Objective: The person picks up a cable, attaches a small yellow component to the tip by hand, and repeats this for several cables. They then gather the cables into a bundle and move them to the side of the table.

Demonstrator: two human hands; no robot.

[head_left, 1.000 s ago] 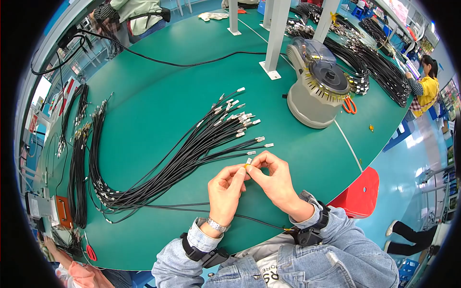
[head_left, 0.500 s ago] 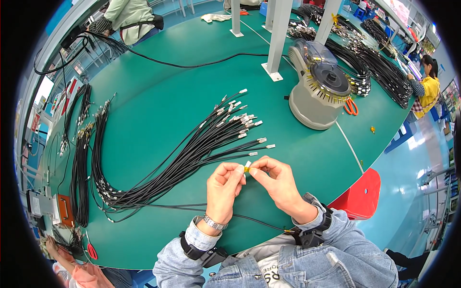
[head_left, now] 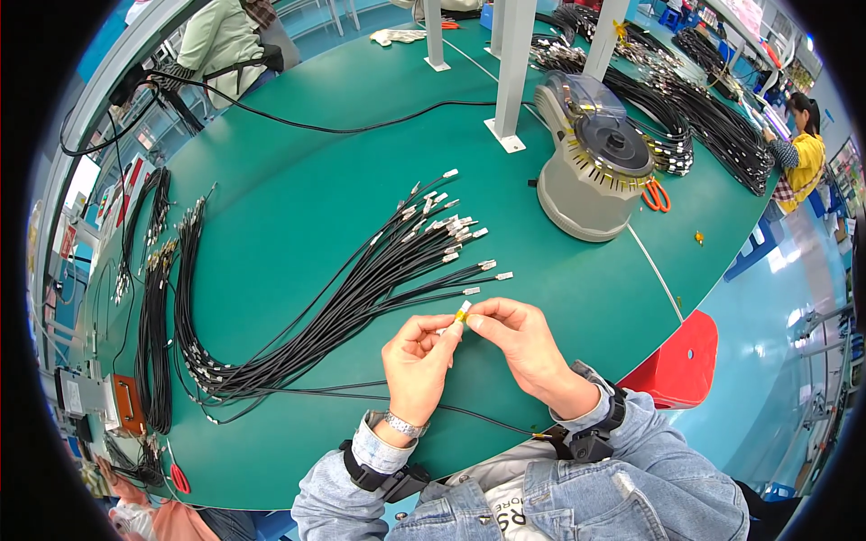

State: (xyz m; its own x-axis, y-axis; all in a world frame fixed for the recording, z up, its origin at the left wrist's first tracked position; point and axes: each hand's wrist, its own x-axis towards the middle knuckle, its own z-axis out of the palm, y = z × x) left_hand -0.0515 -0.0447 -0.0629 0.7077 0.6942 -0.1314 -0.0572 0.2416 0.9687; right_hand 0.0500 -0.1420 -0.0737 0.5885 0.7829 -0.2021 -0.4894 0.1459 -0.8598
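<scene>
My left hand (head_left: pixel 417 361) and my right hand (head_left: pixel 517 338) meet over the near part of the green table (head_left: pixel 298 207). Between their fingertips they pinch the end of a black cable with a small yellow label (head_left: pixel 462 313) wrapped around it. That cable (head_left: pixel 487 419) runs back under my wrists toward my body. Just beyond my hands lies a fanned bundle of black cables with metal end connectors (head_left: pixel 361 279), its tips pointing up and right.
A grey round tape dispenser (head_left: pixel 591 162) stands at the right, with orange scissors (head_left: pixel 656 195) beside it. More cable bundles (head_left: pixel 153 298) lie along the left edge and at the far right (head_left: pixel 704 108). White posts (head_left: pixel 512 72) rise from the table. Other people sit far left and far right. A red stool (head_left: pixel 681 361) stands at the right.
My hands stay together on the cable end, with only small finger movements around the yellow label. The bundle on the table has not moved.
</scene>
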